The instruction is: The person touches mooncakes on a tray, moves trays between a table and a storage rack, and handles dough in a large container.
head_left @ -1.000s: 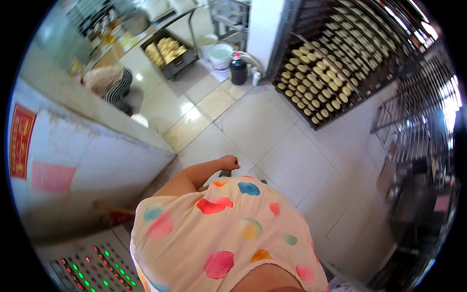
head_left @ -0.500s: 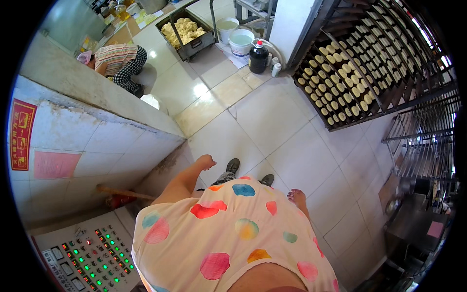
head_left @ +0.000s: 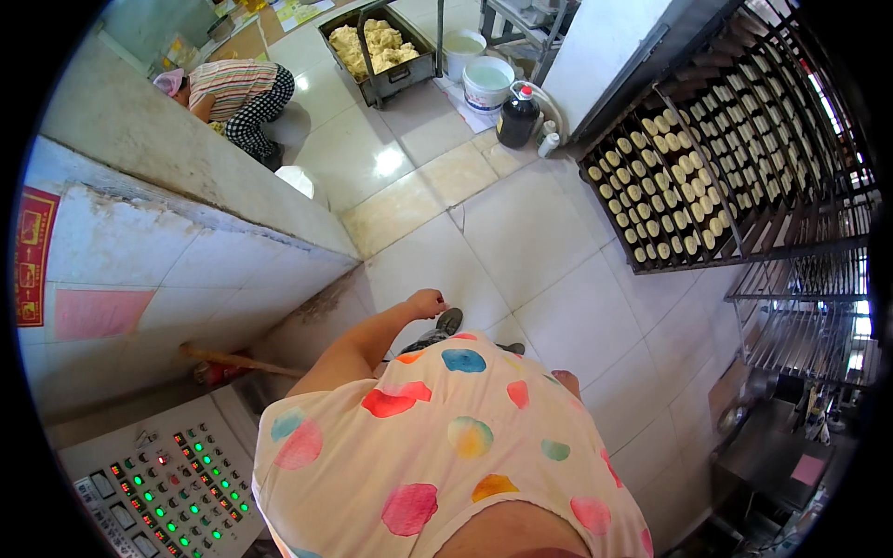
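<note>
My left hand (head_left: 427,303) hangs in front of me above the pale floor tiles, close to my dark shoe (head_left: 450,322). Its fingers are curled inward, and nothing shows in them. Of my right hand (head_left: 566,381) only a small part appears past the edge of my dotted shirt (head_left: 493,418). Its fingers are hidden behind the cloth. Neither hand is seen touching any object.
At right stands a dark rack (head_left: 684,270) with trays of round pale pieces. Ahead are a metal dough cart (head_left: 400,74), white buckets (head_left: 488,84) and a dark jug (head_left: 518,121). A low wall (head_left: 214,186), a crouching person (head_left: 237,93) and a lit control panel (head_left: 177,484) are at left.
My left hand has swung forward and to the right. The right hand has drawn back, mostly behind my shirt. The rack, cart and buckets have shifted slightly right and down in view.
</note>
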Demonstrator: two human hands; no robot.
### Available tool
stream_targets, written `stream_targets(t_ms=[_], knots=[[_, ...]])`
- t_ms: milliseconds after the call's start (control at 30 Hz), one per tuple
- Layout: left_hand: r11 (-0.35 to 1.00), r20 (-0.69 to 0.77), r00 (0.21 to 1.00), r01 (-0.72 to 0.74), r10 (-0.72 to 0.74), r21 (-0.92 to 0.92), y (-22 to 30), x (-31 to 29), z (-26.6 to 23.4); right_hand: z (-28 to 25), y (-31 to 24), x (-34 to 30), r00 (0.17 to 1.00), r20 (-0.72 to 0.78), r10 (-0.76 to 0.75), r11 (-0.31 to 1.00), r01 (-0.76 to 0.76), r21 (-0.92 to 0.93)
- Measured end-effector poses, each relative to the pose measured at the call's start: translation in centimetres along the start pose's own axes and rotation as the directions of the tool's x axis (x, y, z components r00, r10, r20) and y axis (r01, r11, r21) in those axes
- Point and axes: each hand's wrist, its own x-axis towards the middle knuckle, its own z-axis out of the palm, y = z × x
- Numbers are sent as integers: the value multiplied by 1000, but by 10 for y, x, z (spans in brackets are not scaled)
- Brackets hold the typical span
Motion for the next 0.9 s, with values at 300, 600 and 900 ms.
stream_targets(t_ms=[300, 600, 900], knots=[[979, -139, 984, 134, -113, 153, -90, -2, -69, 9, -160, 9, 977, -71, 200, 956, -179, 232], [962, -126, 954, 271, -273, -32, -96, 3, -66, -32, -108, 93, 970, 89, -225, 966, 234, -112], [978, -174, 968, 160, -183, -135, -11, 39, -74, -83, -104, 224, 820, 367, -439, 503, 563, -655]])
